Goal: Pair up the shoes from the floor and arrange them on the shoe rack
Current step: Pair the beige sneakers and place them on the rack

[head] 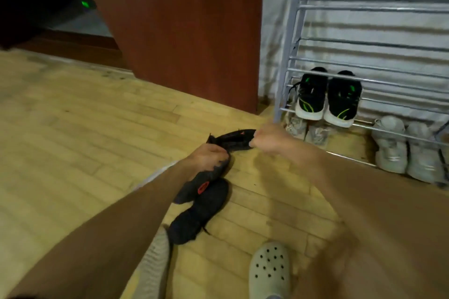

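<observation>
While both bare arms reach down over a pale wooden floor (73,141), the right grip (267,139) pinches one end of a black knit shoe (234,141), fingers curled tight on the fabric. The left grip (209,156), just left of it and nearer the person, curls round a second black shoe (201,185) marked with a red oval. A third dark shoe (194,216) lies on the floor below that grip, touching the second. The uppers look soft, light and floppy, sagging where held, so a hold at the firmer heel or sole edge would probably carry them better. Beyond the right grip stands a grey metal-rod shoe rack (289,56), with black-and-green trainers (328,97) above pale shoes (391,145). A cream perforated clog (269,267) sits nearest the person.
</observation>
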Tool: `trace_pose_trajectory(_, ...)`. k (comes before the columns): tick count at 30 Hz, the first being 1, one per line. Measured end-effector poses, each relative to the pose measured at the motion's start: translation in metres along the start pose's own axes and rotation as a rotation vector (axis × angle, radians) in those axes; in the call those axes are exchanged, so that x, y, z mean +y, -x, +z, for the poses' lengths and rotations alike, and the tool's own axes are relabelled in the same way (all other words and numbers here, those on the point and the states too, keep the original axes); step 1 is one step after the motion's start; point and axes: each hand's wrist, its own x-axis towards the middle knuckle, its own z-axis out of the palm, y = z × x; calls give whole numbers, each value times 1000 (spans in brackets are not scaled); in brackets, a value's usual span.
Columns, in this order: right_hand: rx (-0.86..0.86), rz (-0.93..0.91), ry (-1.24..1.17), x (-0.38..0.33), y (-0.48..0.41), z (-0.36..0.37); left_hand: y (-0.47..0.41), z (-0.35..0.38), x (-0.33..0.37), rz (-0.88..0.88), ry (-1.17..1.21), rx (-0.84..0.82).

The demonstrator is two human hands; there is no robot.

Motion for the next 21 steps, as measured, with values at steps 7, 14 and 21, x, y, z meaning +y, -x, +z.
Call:
trace_pose_trajectory(7,-163,-9,-16,-30,41,123,64,-4,-134,-197,75,62)
trace_pose_trajectory(14,-214,-3,90,-5,54,175,99,7,-238,-323,-124,57)
trace_pose_trajectory(21,-336,-88,262,18,54,180,114,22,-314,-704,-61,278)
